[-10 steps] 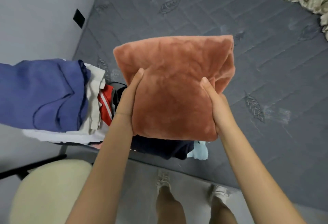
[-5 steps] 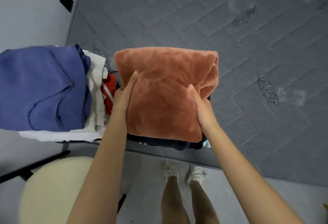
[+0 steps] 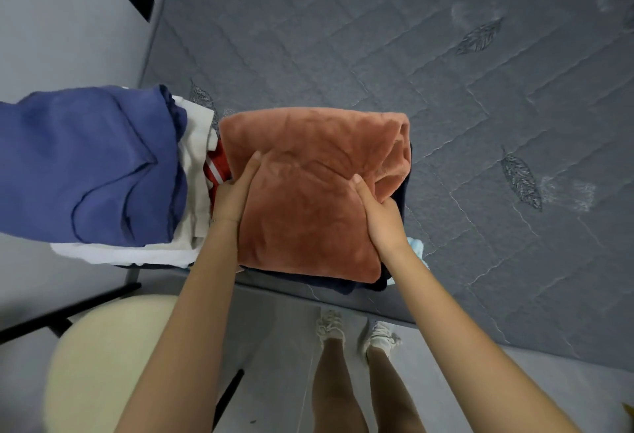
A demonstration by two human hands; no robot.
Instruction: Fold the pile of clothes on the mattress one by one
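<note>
The person stood at the mattress [image 3: 446, 89] with the folded rust fleece [image 3: 308, 199] at its near edge, on top of a dark stack [image 3: 343, 286]. The left hand [image 3: 233, 195] and right hand [image 3: 382, 216] each clasped one side of the fleece, thumbs on top and fingers tucked underneath. I'd judge that grip kept the folds from springing open while it settled squarely. A blue-topped stack [image 3: 92, 165] sat at the mattress's near left corner, probably finished pieces kept apart.
</note>
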